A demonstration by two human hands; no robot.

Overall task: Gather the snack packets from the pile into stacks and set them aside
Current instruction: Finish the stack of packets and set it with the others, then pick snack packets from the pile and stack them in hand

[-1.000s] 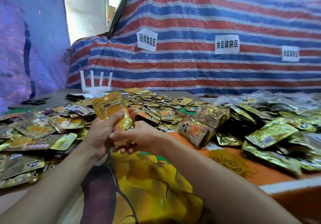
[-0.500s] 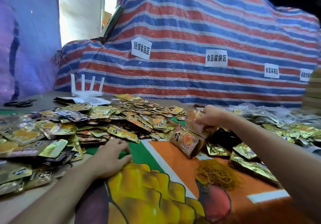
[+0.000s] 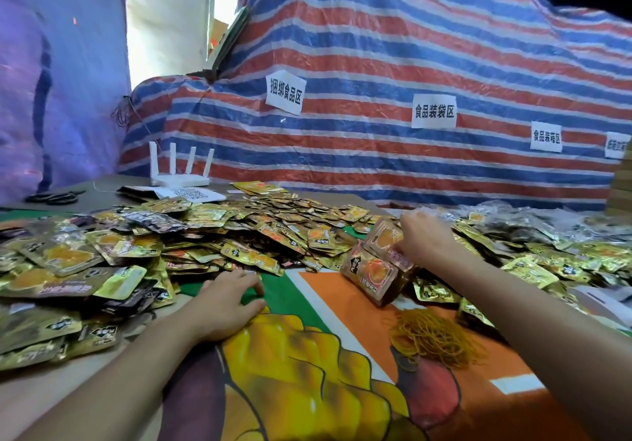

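Two stacks: our right hand (image 3: 424,240) grips the upper stack (image 3: 386,239), set on the lower stack (image 3: 372,273). Our left hand (image 3: 227,304) lies flat, fingers relaxed, at the pile (image 3: 212,235).

We see a loose pile of snack packets (image 3: 205,235) spread over the left and far part of the table. They are flat gold foil pouches with an orange picture and a dark label, overlapping at all angles, with a few dark ones among them. More gold packets (image 3: 533,262) lie heaped on the right. Between the two heaps a lower stack (image 3: 372,276) leans tilted on its edge, and an upper stack (image 3: 384,239) rests against it, gripped at its right side by our right hand (image 3: 424,239).
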